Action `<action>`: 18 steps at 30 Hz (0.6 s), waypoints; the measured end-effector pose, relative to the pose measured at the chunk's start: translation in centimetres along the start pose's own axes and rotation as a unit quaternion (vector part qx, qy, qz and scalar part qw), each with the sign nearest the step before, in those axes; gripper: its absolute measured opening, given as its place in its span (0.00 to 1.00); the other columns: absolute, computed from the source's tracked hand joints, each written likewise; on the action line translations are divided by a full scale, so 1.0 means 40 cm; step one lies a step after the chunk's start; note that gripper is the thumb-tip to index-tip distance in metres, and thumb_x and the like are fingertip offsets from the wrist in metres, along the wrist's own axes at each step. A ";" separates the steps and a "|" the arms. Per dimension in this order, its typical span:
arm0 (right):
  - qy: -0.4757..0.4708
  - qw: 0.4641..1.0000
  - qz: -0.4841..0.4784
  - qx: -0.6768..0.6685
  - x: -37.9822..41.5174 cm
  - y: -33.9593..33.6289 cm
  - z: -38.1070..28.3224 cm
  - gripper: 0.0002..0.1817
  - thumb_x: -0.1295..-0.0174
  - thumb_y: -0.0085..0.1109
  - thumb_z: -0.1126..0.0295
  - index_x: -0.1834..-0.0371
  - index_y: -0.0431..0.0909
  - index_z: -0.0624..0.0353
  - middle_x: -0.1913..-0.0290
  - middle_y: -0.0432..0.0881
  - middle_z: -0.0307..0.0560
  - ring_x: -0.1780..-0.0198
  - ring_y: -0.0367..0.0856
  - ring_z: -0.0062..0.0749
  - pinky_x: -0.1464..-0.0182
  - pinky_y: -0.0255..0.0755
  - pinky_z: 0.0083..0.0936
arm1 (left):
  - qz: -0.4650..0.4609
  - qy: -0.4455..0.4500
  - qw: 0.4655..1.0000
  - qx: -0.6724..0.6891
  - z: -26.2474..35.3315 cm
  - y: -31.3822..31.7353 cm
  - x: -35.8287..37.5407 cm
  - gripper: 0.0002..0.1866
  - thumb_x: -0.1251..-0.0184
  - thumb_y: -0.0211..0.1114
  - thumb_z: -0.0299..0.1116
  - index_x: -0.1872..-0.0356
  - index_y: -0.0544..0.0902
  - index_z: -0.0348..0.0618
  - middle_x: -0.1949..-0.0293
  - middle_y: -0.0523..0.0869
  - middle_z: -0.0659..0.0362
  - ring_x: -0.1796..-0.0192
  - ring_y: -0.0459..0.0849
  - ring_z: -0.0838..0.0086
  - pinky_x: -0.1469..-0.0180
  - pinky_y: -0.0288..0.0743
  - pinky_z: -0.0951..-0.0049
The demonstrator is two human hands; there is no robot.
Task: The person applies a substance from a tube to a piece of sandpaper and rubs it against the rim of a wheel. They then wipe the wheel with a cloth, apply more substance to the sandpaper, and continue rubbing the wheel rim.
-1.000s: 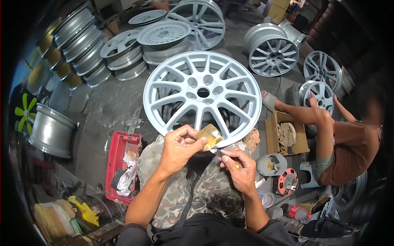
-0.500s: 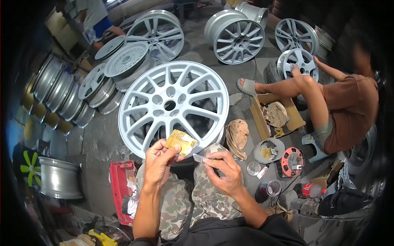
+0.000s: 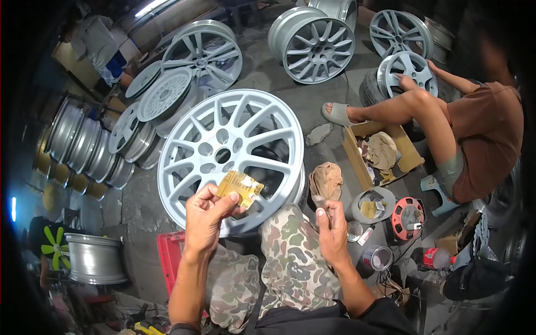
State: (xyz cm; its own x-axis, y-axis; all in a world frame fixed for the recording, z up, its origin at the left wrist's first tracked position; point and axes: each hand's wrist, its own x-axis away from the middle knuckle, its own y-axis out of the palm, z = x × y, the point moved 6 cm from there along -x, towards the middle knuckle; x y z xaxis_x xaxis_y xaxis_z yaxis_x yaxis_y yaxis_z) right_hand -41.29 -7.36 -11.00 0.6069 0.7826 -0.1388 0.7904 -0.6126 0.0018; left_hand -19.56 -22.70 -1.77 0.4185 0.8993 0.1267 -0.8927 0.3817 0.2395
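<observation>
Hands have separated: left hand (image 3: 205, 215) still pinches the yellow card (image 3: 240, 188) over the grey wheel (image 3: 230, 156). Right hand (image 3: 331, 229) has pulled away toward the knee, fingers closed on a small blade-like tool (image 3: 319, 202); scraping of the card looks paused.

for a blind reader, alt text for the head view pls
The left hand pinches a yellow card over a pale alloy wheel; the right hand grips a small blade-like tool. A co-worker sits nearby.

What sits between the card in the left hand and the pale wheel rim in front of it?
Nothing visible. The left hand pinches the yellow card just above the near edge of the wheel rim, with only open air between them. The right hand is off to the side, over the knee, gripping a small tool.
</observation>
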 end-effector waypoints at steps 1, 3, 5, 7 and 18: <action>-0.005 0.999 0.015 0.029 -0.017 0.003 0.004 0.07 0.26 0.58 0.72 0.52 0.75 0.64 0.65 0.81 0.43 0.65 0.79 0.23 0.59 0.74 0.24 | 0.001 0.014 1.000 -0.019 0.027 0.017 -0.016 0.06 0.31 0.71 0.22 0.64 0.80 0.38 0.62 0.89 0.54 0.63 0.90 0.75 0.58 0.89 0.74; 0.034 0.999 0.003 0.018 -0.050 0.013 0.044 0.08 0.27 0.64 0.69 0.56 0.76 0.62 0.68 0.78 0.36 0.67 0.73 0.17 0.63 0.69 0.20 | 0.003 0.047 0.998 -0.027 0.061 0.038 -0.060 0.06 0.31 0.71 0.22 0.64 0.80 0.37 0.62 0.90 0.54 0.62 0.90 0.75 0.56 0.89 0.73; 0.084 0.996 -0.010 -0.012 -0.075 0.026 0.065 0.09 0.28 0.65 0.68 0.59 0.76 0.60 0.69 0.76 0.33 0.68 0.70 0.14 0.65 0.67 0.18 | 0.008 0.067 0.997 -0.027 0.078 0.053 -0.094 0.06 0.31 0.71 0.23 0.64 0.80 0.37 0.62 0.89 0.54 0.62 0.90 0.75 0.56 0.89 0.72; 0.170 0.982 -0.006 -0.086 -0.100 0.049 0.078 0.13 0.31 0.70 0.65 0.64 0.74 0.56 0.72 0.71 0.25 0.71 0.64 0.09 0.69 0.60 0.14 | 0.018 0.055 0.998 -0.035 0.062 0.048 -0.113 0.07 0.31 0.71 0.23 0.64 0.80 0.37 0.63 0.89 0.54 0.61 0.90 0.75 0.56 0.90 0.72; 0.238 0.957 0.051 -0.156 -0.260 0.083 0.213 0.12 0.33 0.72 0.62 0.59 0.78 0.55 0.68 0.74 0.26 0.69 0.67 0.08 0.67 0.62 0.13 | 0.067 0.012 0.995 -0.079 0.008 0.004 -0.100 0.06 0.32 0.71 0.21 0.66 0.81 0.37 0.64 0.90 0.54 0.63 0.90 0.77 0.56 0.89 0.73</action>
State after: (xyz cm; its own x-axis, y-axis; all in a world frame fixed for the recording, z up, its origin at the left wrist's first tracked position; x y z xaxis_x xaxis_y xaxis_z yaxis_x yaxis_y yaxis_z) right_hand -45.67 -18.48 -17.97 0.5931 0.7278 0.3443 0.6668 -0.6836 0.2966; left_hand -21.34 -26.30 -1.94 0.2922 0.9483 0.1235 -0.9559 0.2858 0.0672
